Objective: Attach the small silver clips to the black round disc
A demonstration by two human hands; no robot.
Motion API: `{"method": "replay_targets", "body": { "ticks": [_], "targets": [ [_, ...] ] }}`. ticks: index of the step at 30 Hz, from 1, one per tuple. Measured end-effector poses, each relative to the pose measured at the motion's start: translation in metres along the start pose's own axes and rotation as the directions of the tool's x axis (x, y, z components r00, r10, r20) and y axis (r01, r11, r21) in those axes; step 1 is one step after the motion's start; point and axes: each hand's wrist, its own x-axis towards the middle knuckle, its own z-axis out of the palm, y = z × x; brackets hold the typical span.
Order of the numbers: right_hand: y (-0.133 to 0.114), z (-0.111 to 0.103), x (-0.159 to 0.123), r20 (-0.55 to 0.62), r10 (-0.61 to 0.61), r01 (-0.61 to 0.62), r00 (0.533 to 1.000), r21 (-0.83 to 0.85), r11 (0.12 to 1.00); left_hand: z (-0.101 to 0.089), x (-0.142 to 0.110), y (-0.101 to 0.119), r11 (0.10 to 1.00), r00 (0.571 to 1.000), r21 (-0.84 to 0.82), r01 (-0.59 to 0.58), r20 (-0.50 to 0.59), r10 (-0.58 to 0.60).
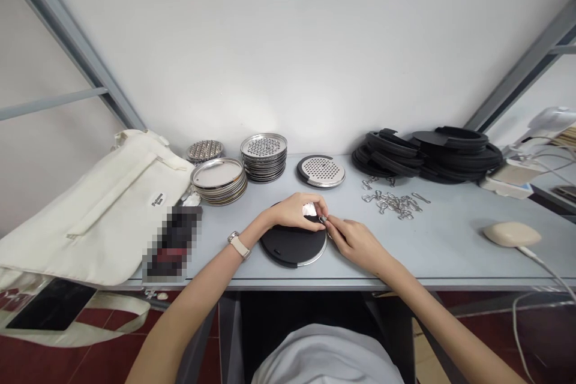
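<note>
Between the hands, a small metal clip (323, 218) is pinched by the right hand (357, 243); the left hand (293, 210) is curled over a black disc (288, 245), its hold unclear. Left of both, dark lettering (157, 199) on a white bag (112, 216) is blurred.

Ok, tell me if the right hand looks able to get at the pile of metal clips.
Probably yes: the pile of metal clips lies ahead and right of the right hand, with nothing visible between them. That hand, though, appears to be pinching a small metal piece.
</note>
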Motion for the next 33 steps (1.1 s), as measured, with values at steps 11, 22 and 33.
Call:
{"method": "replay_targets", "body": {
  "ticks": [11, 22, 33],
  "targets": [
    [0.0017, 0.0014, -0.0003, 0.003, -0.010, 0.010, 1.000, -0.044, 0.999, 0.0001, -0.0017, 0.0018, 0.999, 0.999, -0.028, 0.041, 0.002, -0.041],
    [0.0005, 0.0016, 0.0011, -0.004, 0.017, -0.017, 1.000, -0.017, 1.000, -0.0010, 0.0005, -0.0024, 0.998, 0.998, 0.032, 0.051, -0.028, -0.050],
    [-0.0016, -0.0033, -0.0017, 0.012, 0.019, -0.020, 1.000, 0.070, 0.997, 0.0003, 0.0009, -0.0029, 0.993, 0.993, 0.027, 0.111, -0.044, -0.109]
  ]
}}
